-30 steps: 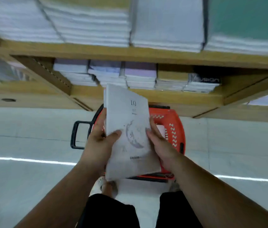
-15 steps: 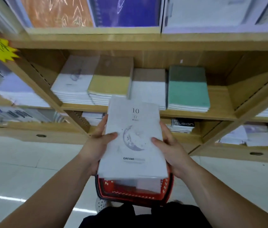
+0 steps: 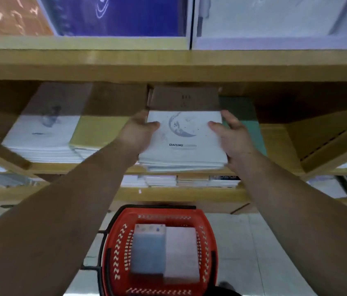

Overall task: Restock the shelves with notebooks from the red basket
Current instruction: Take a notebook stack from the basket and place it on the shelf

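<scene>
1. One red basket (image 3: 207, 242) stands on the floor (image 3: 275, 253) right by the feet. It holds two piles, a blue pile (image 3: 148, 251) and a pale pile (image 3: 181, 253); I cannot count the notebooks in each. A step forward could kick it or trip the person.
2. Two hands are at work. The left hand (image 3: 140, 133) and the right hand (image 3: 234, 135) each lay a thumb on the cover, with the fingers (image 3: 229, 119) curled round a side edge, pinching the white moon notebook (image 3: 184, 142). Only the edges are held, so it could slip or sag.
3. That notebook lies on a pile on the middle shelf (image 3: 51, 167). Its near edge juts further forward than the neighbouring piles. Whether it is one notebook or a bundle, I cannot tell. Released here, it could slide off towards the basket.
4. The shelf shows four piles: a white pile (image 3: 40, 135), a yellow pile (image 3: 98, 133), the one under the hands, and a green pile (image 3: 251, 129). Knuckles squeezed between them could knock the neighbours askew.
5. The upper board (image 3: 168, 65) sits low, and a lifted far edge could catch on it.
</scene>
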